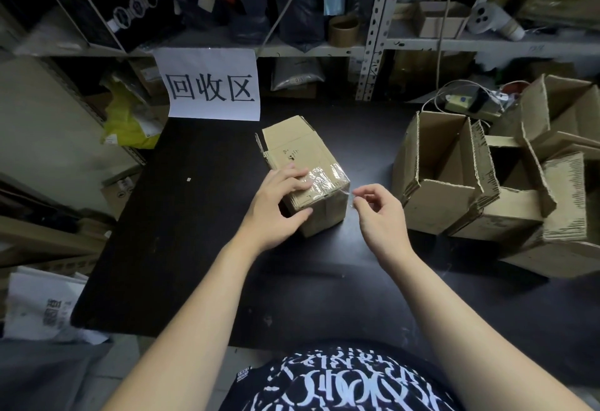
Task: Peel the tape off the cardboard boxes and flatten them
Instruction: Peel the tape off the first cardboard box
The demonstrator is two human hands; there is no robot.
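A small brown cardboard box [297, 150] lies on the black table [194, 215], near the middle. Clear tape [326, 176] is wrapped over its near end. My left hand [276, 206] grips that near end, fingers on top and thumb on the front face. Just to the right of the box, my right hand [378, 212] pinches the loose end of the clear tape between thumb and forefinger, and a thin strand runs from it to the box's corner.
Several open cardboard boxes [470, 183] are piled at the table's right side. A white paper sign [211, 86] hangs from the shelf behind the box. Metal shelving [373, 47] full of goods stands at the back. White bags [39, 306] lie on the floor at the left.
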